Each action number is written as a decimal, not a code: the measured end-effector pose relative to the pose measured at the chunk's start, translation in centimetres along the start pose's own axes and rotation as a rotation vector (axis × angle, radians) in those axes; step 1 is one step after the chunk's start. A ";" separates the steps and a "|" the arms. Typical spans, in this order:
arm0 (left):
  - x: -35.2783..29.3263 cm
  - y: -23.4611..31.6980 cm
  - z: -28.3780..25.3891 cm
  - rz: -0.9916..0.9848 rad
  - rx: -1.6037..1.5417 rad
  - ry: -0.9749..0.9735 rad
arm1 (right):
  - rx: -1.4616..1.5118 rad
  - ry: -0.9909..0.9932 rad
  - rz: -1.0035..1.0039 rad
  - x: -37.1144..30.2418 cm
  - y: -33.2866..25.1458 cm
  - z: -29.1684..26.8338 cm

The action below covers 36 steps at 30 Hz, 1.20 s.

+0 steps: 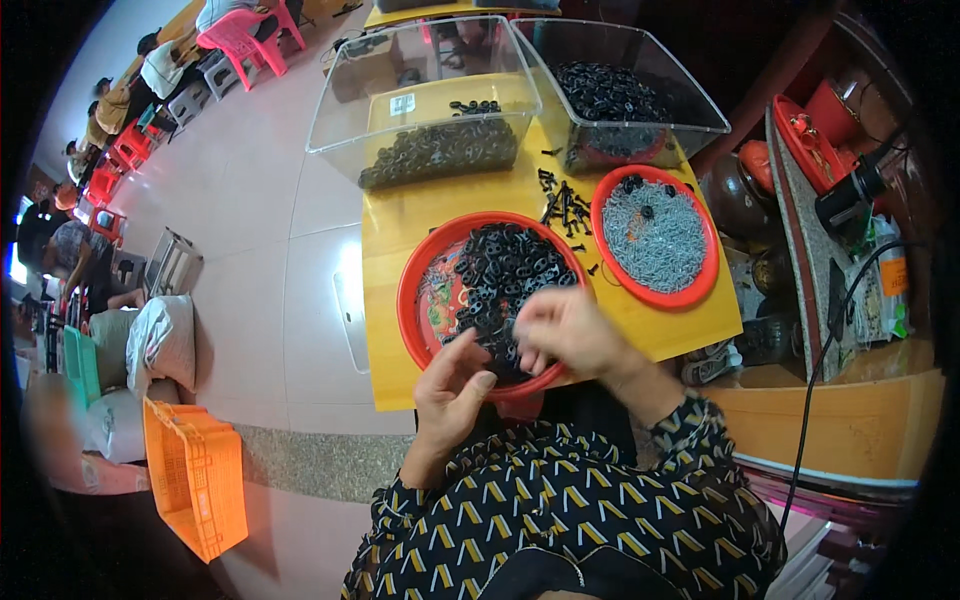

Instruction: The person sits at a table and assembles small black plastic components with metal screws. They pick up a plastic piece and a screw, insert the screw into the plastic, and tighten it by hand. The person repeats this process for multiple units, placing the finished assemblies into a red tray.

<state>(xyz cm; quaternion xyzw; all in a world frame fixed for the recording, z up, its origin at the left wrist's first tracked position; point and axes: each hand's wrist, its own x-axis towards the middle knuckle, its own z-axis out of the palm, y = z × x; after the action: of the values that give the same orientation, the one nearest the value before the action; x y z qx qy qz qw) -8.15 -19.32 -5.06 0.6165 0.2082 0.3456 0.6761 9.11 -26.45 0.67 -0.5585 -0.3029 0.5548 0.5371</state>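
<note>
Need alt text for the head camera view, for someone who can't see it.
A person's left hand and right hand work together over a red tray of small black plastic parts on a yellow table. Beside it sits a red tray of small silver metal pieces, with two clear bins of black parts behind.

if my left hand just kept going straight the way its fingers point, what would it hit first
Most likely the heap of small black parts in the red tray. The left hand points up and away over the tray's near rim; depth is hard to judge, so it may pass above them.
</note>
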 end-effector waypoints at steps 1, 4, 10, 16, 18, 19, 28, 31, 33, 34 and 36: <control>-0.4 0.0 -0.5 0.027 0.046 0.028 | -0.053 0.054 -0.109 0.4 -1.9 -1.2; 0.0 0.1 -1.5 0.214 0.396 0.097 | 0.066 0.302 -0.536 2.8 -7.6 -7.1; -0.4 -0.8 -2.1 0.323 0.979 0.223 | -0.123 0.532 -0.517 3.1 -8.2 -8.6; -0.8 -1.6 -2.0 0.292 0.944 0.224 | -0.971 0.324 -0.527 2.3 -0.9 -4.9; -1.0 -1.7 -1.7 0.307 0.960 0.233 | -1.166 0.224 -0.646 2.8 0.2 -4.1; -1.0 -1.7 -1.6 0.316 0.970 0.239 | -1.236 0.211 -0.617 2.8 0.5 -3.5; 0.0 -1.0 -2.5 0.335 0.950 0.249 | -1.523 0.158 -0.506 3.2 1.7 -2.4; 1.4 -0.9 -3.3 0.401 0.964 0.239 | -1.508 0.150 -0.523 3.2 2.0 -2.3; 2.8 -1.0 -3.6 0.462 1.053 0.172 | -1.495 0.151 -0.547 3.3 2.0 -2.2; 3.5 -1.1 -3.7 0.494 1.092 0.137 | -1.513 0.147 -0.531 3.2 1.9 -2.2; 5.1 -0.6 -3.3 0.524 1.185 0.040 | -1.547 0.140 -0.498 3.1 1.7 -2.1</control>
<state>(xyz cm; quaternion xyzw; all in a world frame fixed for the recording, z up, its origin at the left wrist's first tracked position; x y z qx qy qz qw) -6.87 -13.35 -5.42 0.9089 0.2190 0.3373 0.1104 11.29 -24.57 -2.23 -0.7211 -0.6813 0.0170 0.1247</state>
